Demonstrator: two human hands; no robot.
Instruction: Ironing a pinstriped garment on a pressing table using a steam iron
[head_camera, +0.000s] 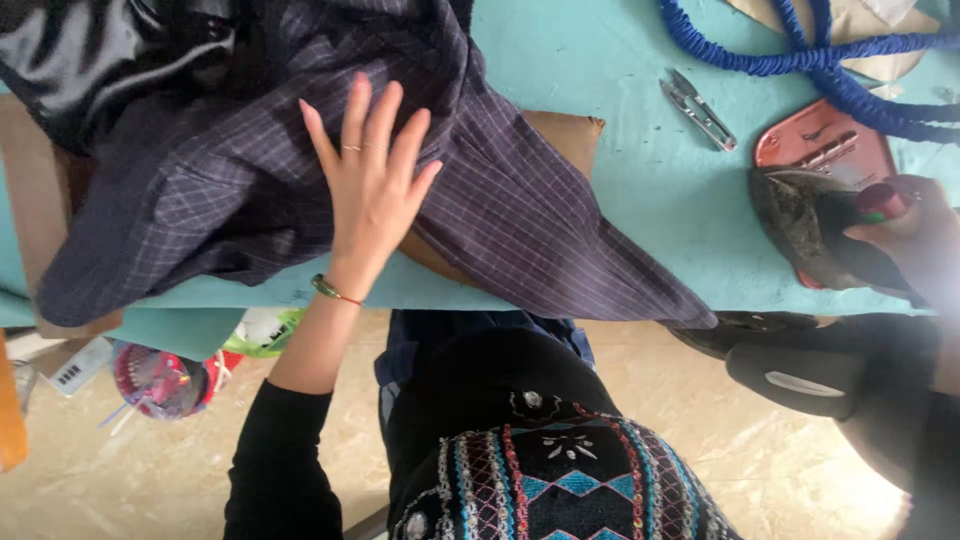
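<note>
Your left hand (372, 185) lies flat, fingers spread, on the soft, floppy checked shirt (250, 170). At three o'clock, your right hand (915, 240) grips the heavy iron (815, 225) by its handle.

Even daylight, washed out at the right edge.

We recorded soft, diffuse light across the turquoise table (600, 190), with only a faint shadow under the left hand (372, 180) on the dark checked garment (220, 190). We noted strong overexposure at the right margin, where the right hand (915, 240) bleached toward white and lost edge detail. The black satin cloth (90, 50) carried soft sheen. Focus was moderate; the pale floor (790, 450) rendered bright and slightly soft.
</note>
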